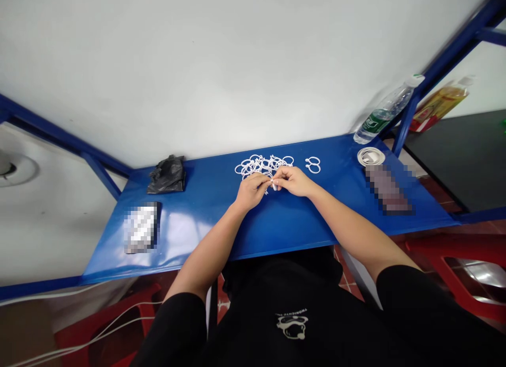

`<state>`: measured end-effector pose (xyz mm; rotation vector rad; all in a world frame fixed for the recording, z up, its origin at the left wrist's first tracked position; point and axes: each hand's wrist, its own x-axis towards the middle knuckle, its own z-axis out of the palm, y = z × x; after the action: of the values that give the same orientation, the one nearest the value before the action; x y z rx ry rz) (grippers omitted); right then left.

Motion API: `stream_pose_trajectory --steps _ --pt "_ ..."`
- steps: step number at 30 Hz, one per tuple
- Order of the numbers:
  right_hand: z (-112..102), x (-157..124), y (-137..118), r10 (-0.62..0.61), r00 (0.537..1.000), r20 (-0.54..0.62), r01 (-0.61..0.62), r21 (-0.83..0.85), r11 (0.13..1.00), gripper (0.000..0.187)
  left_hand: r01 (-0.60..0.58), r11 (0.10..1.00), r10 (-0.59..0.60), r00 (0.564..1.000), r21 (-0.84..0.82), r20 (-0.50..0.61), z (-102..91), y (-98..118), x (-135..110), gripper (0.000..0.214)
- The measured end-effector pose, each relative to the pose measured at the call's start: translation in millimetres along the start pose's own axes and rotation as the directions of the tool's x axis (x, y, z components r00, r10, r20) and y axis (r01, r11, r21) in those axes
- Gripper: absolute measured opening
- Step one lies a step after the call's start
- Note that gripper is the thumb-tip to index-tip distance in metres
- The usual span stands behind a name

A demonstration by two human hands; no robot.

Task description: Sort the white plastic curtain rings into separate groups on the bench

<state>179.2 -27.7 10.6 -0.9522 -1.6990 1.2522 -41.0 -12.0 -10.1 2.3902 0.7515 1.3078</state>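
Observation:
My left hand [252,191] and my right hand [293,181] meet over the middle of the blue table. Fingertips of both hands pinch a small white plastic ring [274,186], mostly covered by the fingers. Just beyond them lies a loose heap of thin white plastic rings [253,162], overlapping each other. Two more white rings [313,165] lie flat on the tabletop, to the right of my right hand, one in front of the other and touching or nearly so.
A crumpled black plastic bag [168,174] and a blurred-out pale object [143,227] lie at left on the blue table [197,198]. At right are a water bottle [381,114], a coiled white cable [370,156] and a blurred-out dark object [389,190]. A wall stands behind.

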Motion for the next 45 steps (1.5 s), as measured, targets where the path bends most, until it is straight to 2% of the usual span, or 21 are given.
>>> stream_pose_trajectory --steps 5,8,9,10,12,15,17,18,20,23,25,28,33,37,39,41,43,45 --pt "-3 2 -3 -0.003 1.000 -0.014 0.003 0.014 1.000 0.035 0.019 1.000 -0.019 0.999 -0.004 -0.034 5.3 3 0 0.021" --pt "-18 1 -11 -0.016 0.986 -0.164 -0.014 -0.183 0.983 0.027 0.030 0.998 -0.027 0.998 0.057 -0.063 6.0 2 0 0.019" --pt "-27 0 -13 -0.046 0.964 -0.263 -0.041 -0.315 0.948 0.023 0.041 0.996 -0.037 0.998 0.081 -0.057 5.3 0 0 0.019" --pt "-38 -2 -16 -0.075 0.939 -0.335 -0.099 -0.472 0.876 0.019 0.055 0.993 -0.051 0.998 0.101 -0.046 4.1 -1 0 0.019" --pt "-61 -5 -17 -0.097 0.876 -0.473 -0.284 -0.667 0.689 0.018 0.092 0.988 -0.089 0.996 0.127 -0.026 1.0 -6 -1 0.018" --pt "-90 -9 -11 0.015 0.822 -0.569 -0.504 -0.717 0.482 0.019 0.144 0.980 -0.140 0.990 0.138 -0.033 -2.7 -12 -3 0.016" --pt "-99 -9 -6 0.105 0.806 -0.582 -0.568 -0.713 0.411 0.018 0.154 0.978 -0.151 0.988 0.140 -0.032 -2.9 -14 -3 0.016" --pt "-100 -9 -4 0.125 0.802 -0.584 -0.579 -0.709 0.403 0.018 0.149 0.979 -0.147 0.989 0.140 -0.023 -2.4 -14 -3 0.016" --pt "-95 -7 -3 0.104 0.816 -0.569 -0.552 -0.712 0.434 0.021 0.129 0.982 -0.130 0.992 0.136 0.000 -0.7 -12 -2 0.017" --pt "-76 -2 -2 0.017 0.887 -0.461 -0.411 -0.775 0.480 0.030 0.106 0.987 -0.111 0.993 0.119 0.032 1.6 -10 -1 0.017" --pt "-62 0 2 -0.014 0.929 -0.370 -0.325 -0.833 0.447 0.034 0.107 0.988 -0.113 0.993 0.115 0.046 1.9 -9 -1 0.017" --pt "-48 2 15 -0.087 0.950 -0.299 -0.246 -0.892 0.380 0.037 0.107 0.988 -0.113 0.992 0.114 0.051 1.6 -11 -1 0.017" --pt "-52 4 36 -0.116 0.946 -0.303 -0.226 -0.871 0.435 0.024 0.071 0.992 -0.078 0.995 0.102 0.062 2.5 -13 -1 0.015" --pt "-57 6 34 -0.144 0.924 -0.353 -0.239 -0.831 0.503 0.015 0.075 0.991 -0.082 0.994 0.107 0.067 3.1 -13 -2 0.016" --pt "-54 8 28 -0.146 0.903 -0.404 -0.247 -0.768 0.591 0.014 0.073 0.990 -0.080 0.995 0.119 0.058 2.6 -11 -2 0.015" --pt "-47 10 20 -0.152 0.887 -0.436 -0.198 -0.656 0.728 0.014 0.056 0.990 -0.058 0.998 0.132 0.018 2.0 -9 -1 0.017" --pt "-35 10 13 -0.159 0.897 -0.412 -0.082 -0.509 0.857 0.019 0.036 0.989 -0.029 0.998 0.142 -0.048 1.8 -7 -1 0.025" --pt "-20 9 6 -0.170 0.932 -0.321 0.039 -0.378 0.925 0.025 0.013 0.988 0.003 0.994 0.153 -0.105 2.0 -6 -1 0.030"
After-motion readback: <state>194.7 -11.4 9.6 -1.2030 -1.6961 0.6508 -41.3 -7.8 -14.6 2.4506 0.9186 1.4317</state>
